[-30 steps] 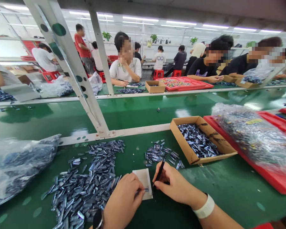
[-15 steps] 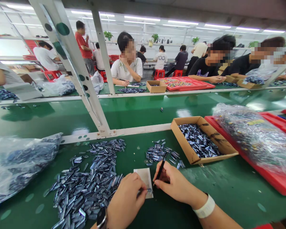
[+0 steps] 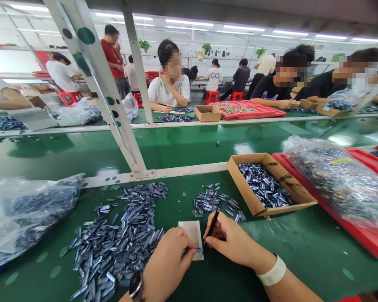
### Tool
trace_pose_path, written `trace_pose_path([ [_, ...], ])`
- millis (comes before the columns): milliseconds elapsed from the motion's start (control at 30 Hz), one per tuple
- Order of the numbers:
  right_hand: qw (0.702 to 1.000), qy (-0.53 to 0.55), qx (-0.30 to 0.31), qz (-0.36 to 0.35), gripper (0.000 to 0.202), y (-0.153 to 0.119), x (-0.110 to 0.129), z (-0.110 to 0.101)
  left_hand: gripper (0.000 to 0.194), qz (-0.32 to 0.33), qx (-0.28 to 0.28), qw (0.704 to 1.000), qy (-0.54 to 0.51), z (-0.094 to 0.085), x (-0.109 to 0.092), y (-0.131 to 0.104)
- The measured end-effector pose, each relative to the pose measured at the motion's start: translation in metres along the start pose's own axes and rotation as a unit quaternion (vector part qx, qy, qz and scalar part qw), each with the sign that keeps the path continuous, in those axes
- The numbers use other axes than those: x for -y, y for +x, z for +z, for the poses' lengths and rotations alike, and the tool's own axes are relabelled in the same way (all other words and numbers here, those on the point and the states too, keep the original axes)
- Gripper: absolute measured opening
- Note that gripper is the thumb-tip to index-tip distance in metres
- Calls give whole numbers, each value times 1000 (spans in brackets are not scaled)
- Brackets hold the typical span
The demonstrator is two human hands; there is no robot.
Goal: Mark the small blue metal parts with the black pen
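Your left hand pinches a small glossy piece at the near end of the pale card; whether the piece touches the card is unclear. Your right hand, just right of the card, pinches a slim black tool, its lower tip beside the card's edge. Left of the card spreads a large pile; beyond the card lie a smaller pile and, farther right, a filled cardboard box.
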State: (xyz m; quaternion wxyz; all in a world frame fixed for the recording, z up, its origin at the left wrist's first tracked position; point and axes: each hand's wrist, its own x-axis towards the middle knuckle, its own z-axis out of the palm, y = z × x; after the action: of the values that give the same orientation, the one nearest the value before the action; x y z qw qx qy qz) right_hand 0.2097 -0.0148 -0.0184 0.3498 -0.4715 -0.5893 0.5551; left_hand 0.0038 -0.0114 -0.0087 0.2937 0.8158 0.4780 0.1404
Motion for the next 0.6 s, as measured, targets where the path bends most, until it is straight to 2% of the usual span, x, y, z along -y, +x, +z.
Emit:
trace_pose_path([
  [333, 1000, -6, -6, 5, 24, 1, -3, -1, 20, 1, 1, 1000, -10, -2, -1, -1],
  [600, 1000, -13, -3, 8, 23, 1, -2, 0, 20, 15, -18, 1000, -10, 1, 2, -1],
])
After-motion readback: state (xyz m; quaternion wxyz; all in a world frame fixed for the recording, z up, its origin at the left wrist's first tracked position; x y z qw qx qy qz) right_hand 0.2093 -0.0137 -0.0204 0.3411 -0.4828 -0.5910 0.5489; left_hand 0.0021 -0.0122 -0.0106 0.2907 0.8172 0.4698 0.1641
